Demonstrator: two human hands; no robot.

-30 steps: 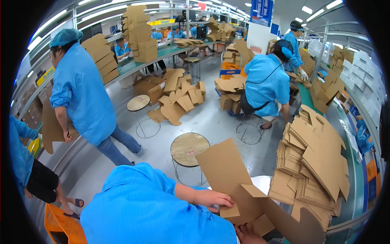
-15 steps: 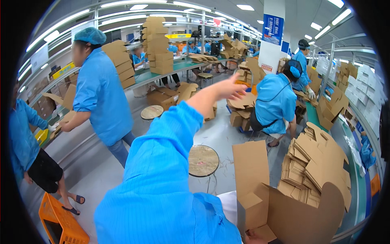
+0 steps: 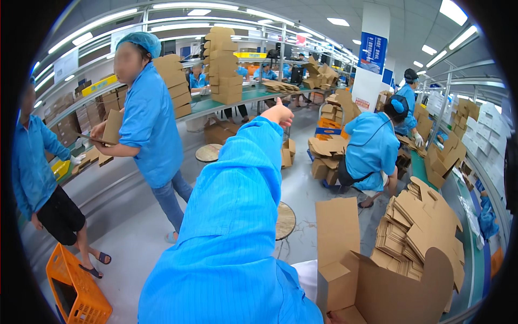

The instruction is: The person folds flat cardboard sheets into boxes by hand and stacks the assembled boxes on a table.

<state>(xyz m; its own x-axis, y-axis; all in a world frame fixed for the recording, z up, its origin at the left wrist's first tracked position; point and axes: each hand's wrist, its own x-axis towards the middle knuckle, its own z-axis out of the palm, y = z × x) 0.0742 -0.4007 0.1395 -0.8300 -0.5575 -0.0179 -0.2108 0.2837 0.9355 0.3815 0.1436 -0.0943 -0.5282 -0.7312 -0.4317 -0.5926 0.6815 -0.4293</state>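
Observation:
My left arm, in a blue sleeve, stretches forward across the middle of the view. At its end my left hand point(image 3: 279, 114) is raised in the air, thumb up, fingers partly turned away; it holds nothing and touches nothing. At the lower edge, the fingertips of my right hand point(image 3: 335, 317) show at the bottom left corner of a brown cardboard box point(image 3: 339, 232), gripping it; most of that hand is hidden. The box is partly folded, with a tall flap standing up and a rounded flap to the right. Beyond it lies a stack of flat cardboard blanks point(image 3: 402, 237).
A round stool point(image 3: 285, 221) stands ahead, partly behind my sleeve. On the left are an orange crate point(image 3: 81, 286) and a standing person point(image 3: 154, 119) holding cardboard. A crouching person point(image 3: 372, 146) is at the right, near a green conveyor point(image 3: 475, 264). Stacked boxes point(image 3: 225, 70) stand on the far bench.
My left hand has swung left and its fingers have drawn closer together. The view has shifted slightly. The standing person on the left has turned and lifted the cardboard. The box at my right stays put.

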